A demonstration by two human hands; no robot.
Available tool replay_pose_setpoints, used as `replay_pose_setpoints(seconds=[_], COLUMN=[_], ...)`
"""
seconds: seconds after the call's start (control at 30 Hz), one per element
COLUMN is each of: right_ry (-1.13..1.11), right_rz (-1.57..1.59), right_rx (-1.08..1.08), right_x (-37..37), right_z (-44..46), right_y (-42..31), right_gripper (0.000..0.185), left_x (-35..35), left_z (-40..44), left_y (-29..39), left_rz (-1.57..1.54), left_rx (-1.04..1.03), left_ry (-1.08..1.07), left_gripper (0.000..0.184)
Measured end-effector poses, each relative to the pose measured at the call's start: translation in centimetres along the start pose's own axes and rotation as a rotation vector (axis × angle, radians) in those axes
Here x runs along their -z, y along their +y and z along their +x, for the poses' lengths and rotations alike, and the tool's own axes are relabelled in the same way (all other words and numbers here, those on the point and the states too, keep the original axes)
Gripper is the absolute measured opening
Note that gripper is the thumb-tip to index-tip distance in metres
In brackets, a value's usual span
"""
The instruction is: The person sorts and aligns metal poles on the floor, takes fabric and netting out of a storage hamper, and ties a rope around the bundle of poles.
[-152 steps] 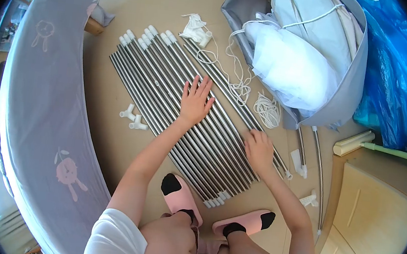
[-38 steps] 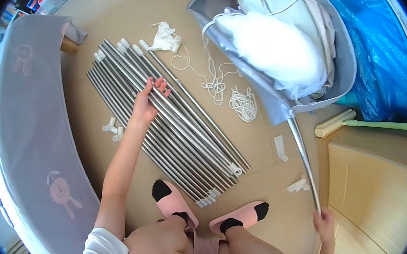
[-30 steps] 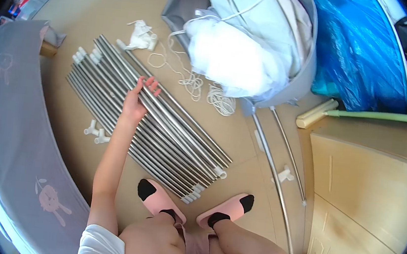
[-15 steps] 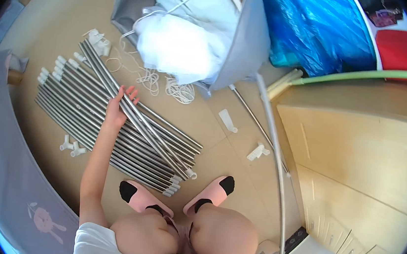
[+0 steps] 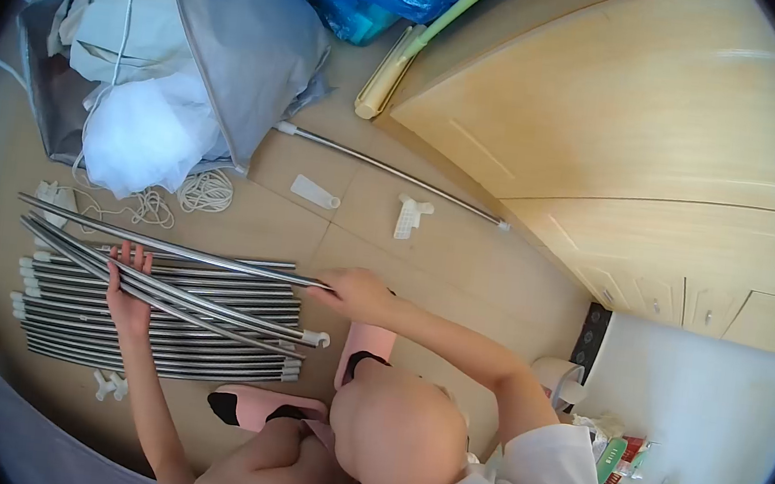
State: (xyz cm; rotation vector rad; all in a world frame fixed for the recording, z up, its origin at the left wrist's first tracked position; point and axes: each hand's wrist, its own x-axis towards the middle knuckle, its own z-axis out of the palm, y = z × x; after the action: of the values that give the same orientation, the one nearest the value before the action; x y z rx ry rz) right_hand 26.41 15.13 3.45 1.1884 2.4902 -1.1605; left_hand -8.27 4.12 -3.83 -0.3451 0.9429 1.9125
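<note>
My left hand (image 5: 129, 295) is closed around a few shiny metal tubes (image 5: 201, 305), raised at a slant above the others; one has a white plastic fitting (image 5: 315, 338) at its right end. With my right hand (image 5: 355, 295) I grip the near end of another metal tube (image 5: 170, 247), which reaches leftward across the top of the bunch, past my left fingertips. Beneath lies a row of several metal tubes (image 5: 159, 350) side by side on the floor, many tipped with white plastic ends.
A grey bag (image 5: 238, 47) holding white fabric (image 5: 148, 137) stands beyond the tubes, with coiled white cord (image 5: 206, 192) beside it. A single tube (image 5: 394, 175) and white plastic connectors (image 5: 409, 216) lie near the wooden cabinet (image 5: 548, 155). Pink slippers (image 5: 264, 409) are on my feet.
My right hand has come from the bottom right to the tubes, bringing its long tube over the bunch. My left hand still holds its tubes. The view has turned to the right.
</note>
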Motion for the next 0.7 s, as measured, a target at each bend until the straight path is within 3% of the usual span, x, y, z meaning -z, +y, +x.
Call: replay_pose_setpoints(seconds=[0.1,0.13,0.17,0.3,0.33,0.5,0.6,0.67,0.7], right_ry=[0.020,0.037,0.055,0.136,0.111,0.049,0.200,-0.177,-0.214], right_rz=[0.056,0.075,0.093,0.166,0.147,0.093,0.140,0.317,0.366], right_rx=[0.132,0.194,0.255,0.374,0.320,0.240,0.462,0.141,0.131], right_x=[-1.6,-2.1,-2.4,-2.8,-3.0,-0.6,0.1,0.1,-0.2], right_z=[2.9,3.5,4.1,4.8,5.0,6.2,7.4,7.4,7.5], right_y=[-1.5,-1.7,-1.9,-1.6,-0.9,-0.4,1.4,1.6,1.9], right_gripper=[0.030,0.030,0.030,0.029,0.029,0.023,0.021,0.020,0.021], left_x=[2.7,2.1,1.0,0.5,0.5,-0.3,-1.7,-1.4,-0.9], left_z=[1.2,0.7,0.2,0.1,0.3,0.5,-0.1,0.0,0.1], left_y=[0.4,0.7,0.0,-0.4,-0.7,-1.6,-2.1,-2.5,-2.7], left_rz=[0.023,-0.012,-0.006,-0.004,-0.038,-0.001,-0.025,-0.088,-0.108], left_rx=[-0.007,0.139,0.009,0.049,0.058,0.116,0.148,0.162,0.155], left_ry=[-0.092,-0.164,-0.073,-0.229,-0.277,-0.053,0.024,0.007,-0.035], left_gripper=[0.036,0.037,0.035,0.029,0.027,0.030,0.032,0.031,0.030])
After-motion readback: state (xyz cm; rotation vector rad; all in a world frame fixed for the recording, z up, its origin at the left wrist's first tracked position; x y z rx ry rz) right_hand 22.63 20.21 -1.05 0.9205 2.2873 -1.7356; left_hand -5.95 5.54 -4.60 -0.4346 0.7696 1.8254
